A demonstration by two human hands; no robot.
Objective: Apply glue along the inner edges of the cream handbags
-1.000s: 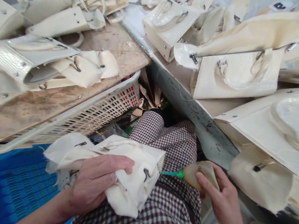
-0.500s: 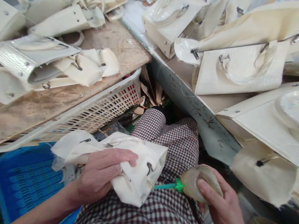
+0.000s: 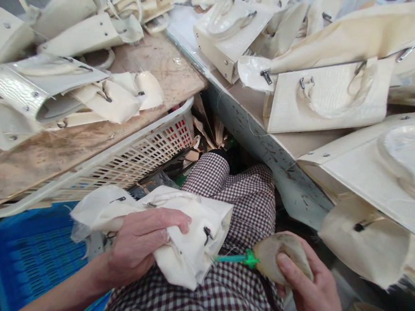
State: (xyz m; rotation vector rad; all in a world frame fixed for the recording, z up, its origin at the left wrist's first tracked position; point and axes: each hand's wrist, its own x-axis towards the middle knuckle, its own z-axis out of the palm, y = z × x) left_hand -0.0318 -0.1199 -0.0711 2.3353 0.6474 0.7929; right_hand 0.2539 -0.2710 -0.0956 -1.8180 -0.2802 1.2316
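My left hand (image 3: pixel 138 246) is closed on a cream, inside-out handbag (image 3: pixel 188 237) resting on my lap, over checked trousers (image 3: pixel 240 198). A small dark metal clasp (image 3: pixel 207 233) shows on the bag's side. My right hand (image 3: pixel 311 297) grips a beige squeeze bottle (image 3: pixel 279 253) with a green nozzle (image 3: pixel 236 259). The nozzle tip touches the lower right edge of the bag.
Cream handbags (image 3: pixel 326 96) are piled over the grey bench (image 3: pixel 263 141) at right and over the wooden bench (image 3: pixel 66 137) at left. A white slatted basket (image 3: pixel 130 153) and a blue crate (image 3: pixel 32 261) stand by my left knee. Scraps lie on the floor between the benches.
The nozzle has gone from the bag's upper right side to its lower right edge. My right hand dropped slightly with the bottle. My left hand keeps its grip.
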